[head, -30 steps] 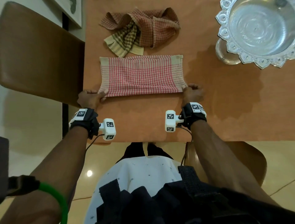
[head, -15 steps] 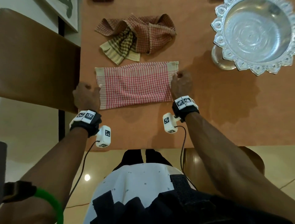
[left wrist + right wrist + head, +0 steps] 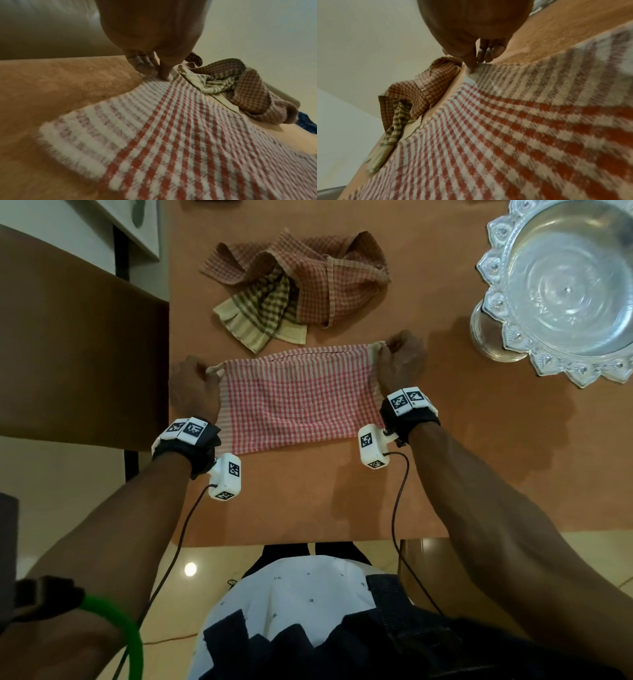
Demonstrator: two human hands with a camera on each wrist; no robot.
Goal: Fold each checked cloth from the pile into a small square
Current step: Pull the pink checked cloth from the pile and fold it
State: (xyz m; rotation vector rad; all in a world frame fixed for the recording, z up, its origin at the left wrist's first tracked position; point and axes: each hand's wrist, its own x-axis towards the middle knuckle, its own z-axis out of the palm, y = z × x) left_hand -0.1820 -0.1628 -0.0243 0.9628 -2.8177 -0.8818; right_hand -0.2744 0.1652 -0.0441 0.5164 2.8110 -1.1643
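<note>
A silver bowl (image 3: 561, 285) with a scalloped, embossed rim stands on a short foot at the far right of the orange table (image 3: 462, 460); its polished inside shows ringed ridges and holds nothing that can be made out.

A red-and-white checked cloth (image 3: 298, 402), already doubled into a long rectangle, lies flat on the table in front of the person. Its weave looks coarse and slightly puckered, and pale striped bands run along its short ends. The left hand (image 3: 193, 390) pinches the far left corner of the cloth between thumb and curled fingers (image 3: 145, 65). The right hand (image 3: 400, 361) pinches the far right corner in the same way, with its fingertips (image 3: 485, 54) bent down onto the hem.

Beyond the cloth, just apart from its far edge, lies the pile (image 3: 298, 285): a crumpled brown-red checked cloth lies heaped over an olive-and-cream checked one with a plain cream border.

A brown chair back (image 3: 82, 354) stands at the table's left side. Each wrist carries a black strap with a white block printed with black-and-white square markers, and a thin cable trails from each block.

Compared with a second ago, both hands have left the near corners of the cloth and now grip its far corners; half a second ago the left hand was beside the cloth's left edge, short of its corner. The cloth remains a flat rectangle in much the same place before the pile.
</note>
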